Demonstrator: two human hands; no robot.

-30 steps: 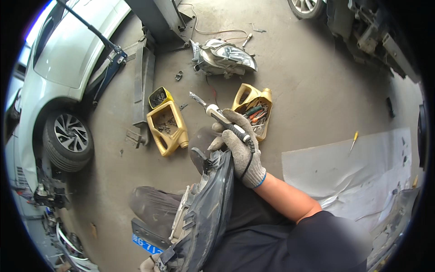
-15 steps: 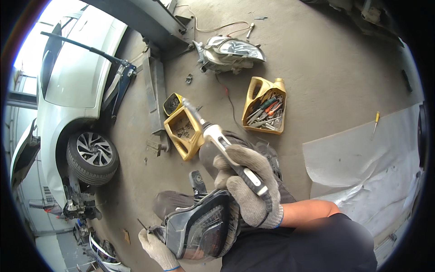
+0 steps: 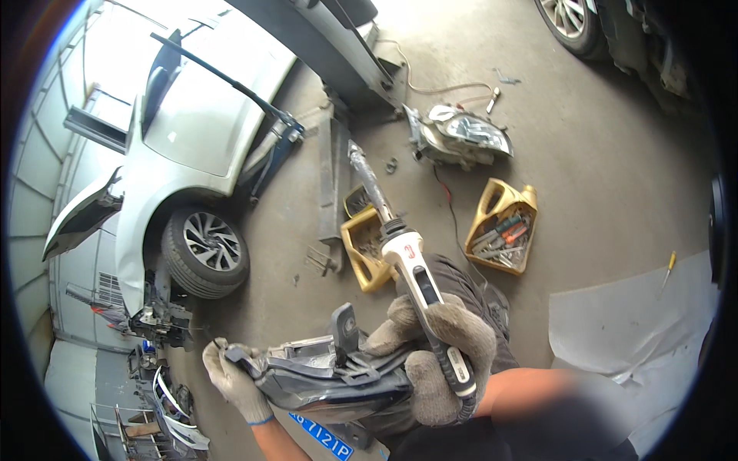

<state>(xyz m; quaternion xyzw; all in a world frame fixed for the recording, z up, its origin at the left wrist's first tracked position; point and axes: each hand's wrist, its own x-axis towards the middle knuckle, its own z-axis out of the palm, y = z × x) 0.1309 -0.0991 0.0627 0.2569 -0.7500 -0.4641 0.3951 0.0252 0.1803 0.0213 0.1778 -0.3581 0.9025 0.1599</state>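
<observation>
A grey-gloved right hand, my right hand [image 3: 453, 353], is closed around the handle of a white and black soldering iron [image 3: 411, 261]. Its long metal barrel points up and away, with the tip touching nothing. That same hand also rests against a black car lamp [image 3: 338, 384], tilted so its bracketed upper edge faces me. At the lamp's left end, my left hand [image 3: 234, 380], in a pale glove, grips the housing. A thin dark rod [image 3: 209, 333] rises from those fingers; how it is held is hard to see.
Beyond my knees stand two cut-open yellow jugs, one with small parts [image 3: 369, 273], one with hand tools [image 3: 500, 265]. A headlight [image 3: 465, 138] lies farther off near a lift post [image 3: 330, 54]. A white car [image 3: 204, 131] stands left; a sheet [image 3: 638, 323] and screwdriver [image 3: 671, 261] lie right.
The lamp has tipped, its lens turning away and its bracketed edge coming up. The soldering iron stays in my right hand, more upright. My view has swung left, showing a blue plate below the lamp.
</observation>
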